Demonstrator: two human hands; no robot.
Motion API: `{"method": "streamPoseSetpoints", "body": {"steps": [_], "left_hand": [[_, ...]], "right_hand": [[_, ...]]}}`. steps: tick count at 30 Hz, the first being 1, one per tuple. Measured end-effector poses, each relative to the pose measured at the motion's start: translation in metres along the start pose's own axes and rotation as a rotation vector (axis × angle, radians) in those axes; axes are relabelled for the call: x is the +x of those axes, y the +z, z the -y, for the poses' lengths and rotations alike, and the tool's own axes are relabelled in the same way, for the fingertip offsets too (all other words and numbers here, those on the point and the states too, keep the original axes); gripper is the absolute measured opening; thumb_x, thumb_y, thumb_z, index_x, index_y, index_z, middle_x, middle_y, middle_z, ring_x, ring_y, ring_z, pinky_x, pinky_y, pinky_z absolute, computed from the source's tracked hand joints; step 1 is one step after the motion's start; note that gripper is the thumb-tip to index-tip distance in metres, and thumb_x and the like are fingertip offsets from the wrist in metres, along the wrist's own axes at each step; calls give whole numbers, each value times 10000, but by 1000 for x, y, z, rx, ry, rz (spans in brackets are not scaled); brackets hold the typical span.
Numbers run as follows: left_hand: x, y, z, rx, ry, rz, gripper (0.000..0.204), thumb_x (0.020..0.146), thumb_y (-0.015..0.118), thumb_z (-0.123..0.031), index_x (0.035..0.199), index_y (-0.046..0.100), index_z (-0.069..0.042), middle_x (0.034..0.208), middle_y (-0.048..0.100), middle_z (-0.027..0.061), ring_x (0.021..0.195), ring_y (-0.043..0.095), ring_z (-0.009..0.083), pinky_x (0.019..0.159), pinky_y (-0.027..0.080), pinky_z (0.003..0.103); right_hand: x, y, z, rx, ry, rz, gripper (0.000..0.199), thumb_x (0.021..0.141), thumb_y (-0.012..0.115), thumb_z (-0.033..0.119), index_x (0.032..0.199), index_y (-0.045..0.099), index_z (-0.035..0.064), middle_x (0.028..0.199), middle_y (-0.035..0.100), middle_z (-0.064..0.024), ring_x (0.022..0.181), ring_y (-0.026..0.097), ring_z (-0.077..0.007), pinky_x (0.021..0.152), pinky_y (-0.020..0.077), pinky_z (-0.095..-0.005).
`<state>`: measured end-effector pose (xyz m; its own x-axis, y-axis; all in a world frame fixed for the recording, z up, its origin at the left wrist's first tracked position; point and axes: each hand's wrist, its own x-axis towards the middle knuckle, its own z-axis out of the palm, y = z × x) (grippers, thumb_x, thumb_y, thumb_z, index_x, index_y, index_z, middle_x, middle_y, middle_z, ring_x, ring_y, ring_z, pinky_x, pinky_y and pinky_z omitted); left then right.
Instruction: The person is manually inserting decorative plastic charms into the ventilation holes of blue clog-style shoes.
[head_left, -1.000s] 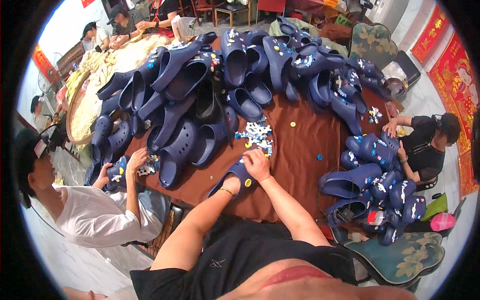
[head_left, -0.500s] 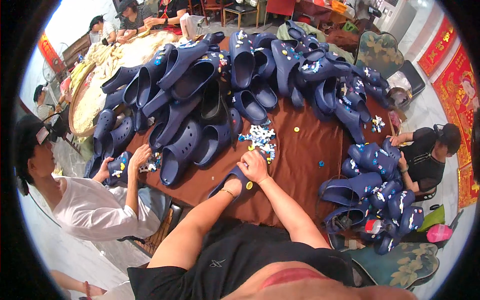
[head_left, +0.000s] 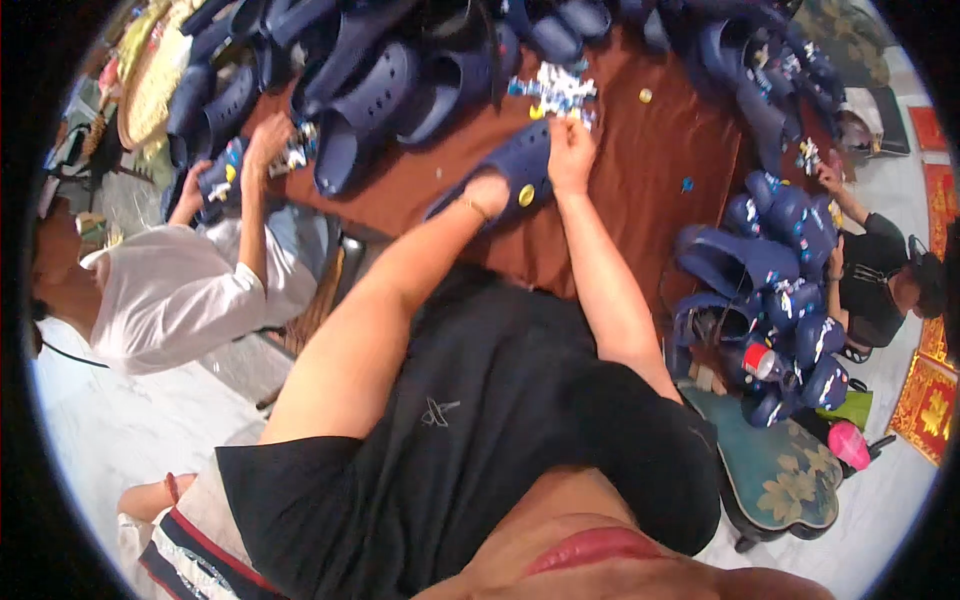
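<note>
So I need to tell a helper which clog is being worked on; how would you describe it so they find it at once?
Start at the brown table heaped with dark blue clogs. At its near edge, apart from the heaps, one blue clog lies under the person's left hand, with the right hand beside it. It alone is held, and it has a round yellow charm on top.

Clog (head_left: 505, 170) under my left hand (head_left: 487, 190): navy foam-like plastic, matt, smooth, with punched holes; one glossy yellow button charm (head_left: 526, 195) on it. Small charms (head_left: 560, 88) at my right hand (head_left: 570, 150): hard plastic, white and blue, slightly shiny. Tablecloth (head_left: 640, 190): brown cloth, matt, soft folds at the edge. Heaped clogs (head_left: 370, 90): same matt navy plastic. My shirt (head_left: 480, 420): black knit cloth, matt. Floor (head_left: 130, 430): pale stone-like tile, glossy.
</note>
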<state>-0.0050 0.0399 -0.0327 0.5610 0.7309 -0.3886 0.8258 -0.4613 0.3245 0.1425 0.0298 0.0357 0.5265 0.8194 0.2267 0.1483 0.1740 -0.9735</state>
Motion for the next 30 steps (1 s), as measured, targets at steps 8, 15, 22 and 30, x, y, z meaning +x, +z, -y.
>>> {"method": "streamPoseSetpoints", "body": {"steps": [8, 15, 22, 30], "left_hand": [[-30, -61, -33, -51, 19, 118, 256, 803, 492, -162, 891, 670, -1, 955, 637, 216, 883, 626, 333, 794, 489, 420], [-28, -53, -32, 40, 32, 240, 288, 799, 450, -179, 881, 679, -25, 961, 634, 202, 884, 617, 337, 798, 483, 406], [-27, -56, -34, 73, 68, 219, 270, 783, 469, -183, 848, 686, -36, 931, 639, 201, 863, 622, 328, 778, 480, 421], [-27, -51, -33, -7, -37, 201, 299, 805, 443, -171, 930, 661, -9, 1005, 620, 209, 924, 602, 337, 826, 466, 424]], "right_hand": [[-71, -42, 21, -336, -138, 493, 476, 672, 736, 159, 1127, 605, 107, 580, 466, -34, 541, 490, -179, 535, 429, -301], [-89, -40, 3, -496, -372, 319, 225, 669, 723, 132, 830, 575, 79, 620, 524, -43, 565, 517, -215, 521, 429, -335], [-103, -38, -7, -330, -73, 222, 271, 723, 719, 130, 885, 514, 58, 652, 507, -72, 552, 522, -217, 525, 427, -314], [-67, -44, 2, -212, -10, 130, 188, 793, 646, 144, 937, 590, 37, 715, 588, -73, 608, 556, -203, 597, 455, -296]]}}
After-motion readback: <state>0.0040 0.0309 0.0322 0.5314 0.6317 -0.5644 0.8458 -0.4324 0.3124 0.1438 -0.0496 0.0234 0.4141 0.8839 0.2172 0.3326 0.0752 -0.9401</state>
